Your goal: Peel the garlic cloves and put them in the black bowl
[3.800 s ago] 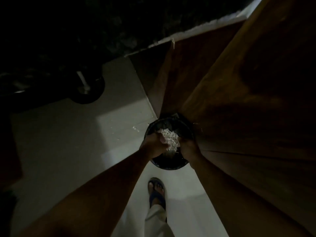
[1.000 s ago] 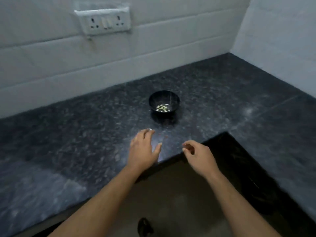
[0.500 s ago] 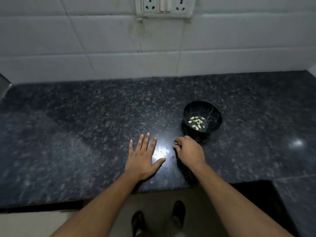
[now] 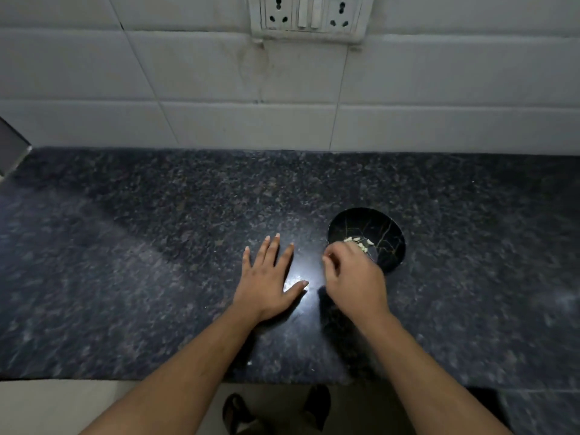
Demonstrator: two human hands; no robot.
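Scanning L to R along the dark granite counter (image 4: 131, 277): far L edge shows a grey metal corner (image 4: 11, 152), unidentified. Worktop between it and the hands carries nothing I can make out.

Left hand (image 4: 270, 277): flat on the counter, palm down, fingers straight and spread, grasping nothing. Beside its thumb sits a bright glare patch (image 4: 298, 277) on the stone.

Right hand (image 4: 354, 277): just R of the left, apart from it, raised at the near-L rim of the black bowl (image 4: 389, 246). Fingers curled in; blurred, so cannot tell whether they pinch a clove or hold nothing.

Black bowl: upright on the counter, R of centre, approx 6-8 pale peeled garlic cloves (image 4: 361, 243) lying inside on its bottom. No unpeeled cloves or skins seen on the counter.

Wall behind: white tiles, 1 socket plate (image 4: 306, 17) w/ 2 outlets and switches, above centre.

Assessment: step in hand appears to be the deposit at the bowl, late in the task, poss. the last clove. Next move, if a clove is held: carry fingers over the bowl opening and let go low, so it does not bounce off the rim. If none held, check counter for leftovers.
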